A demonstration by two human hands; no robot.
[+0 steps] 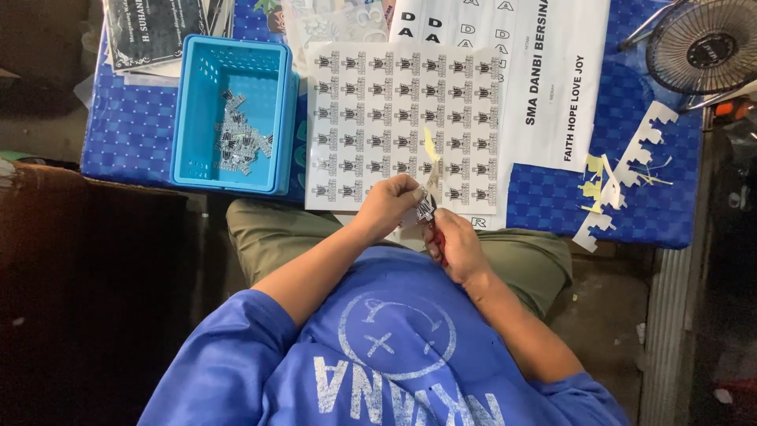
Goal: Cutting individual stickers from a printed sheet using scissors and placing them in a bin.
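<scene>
My left hand pinches a small black-and-white sticker piece just over the near edge of a white sticker sheet printed with rows of small dark emblems. My right hand sits right beside it, closed around a thin red-handled cutting tool whose tip meets the sticker piece. Both hands hover above my lap, in front of the blue checked table. A yellowish strip lies on the sheet.
A light blue plastic basket at the left holds several cut sticker pieces. A white printed sheet lies behind on the right, white and yellow paper offcuts beside it, a small fan at the far right corner.
</scene>
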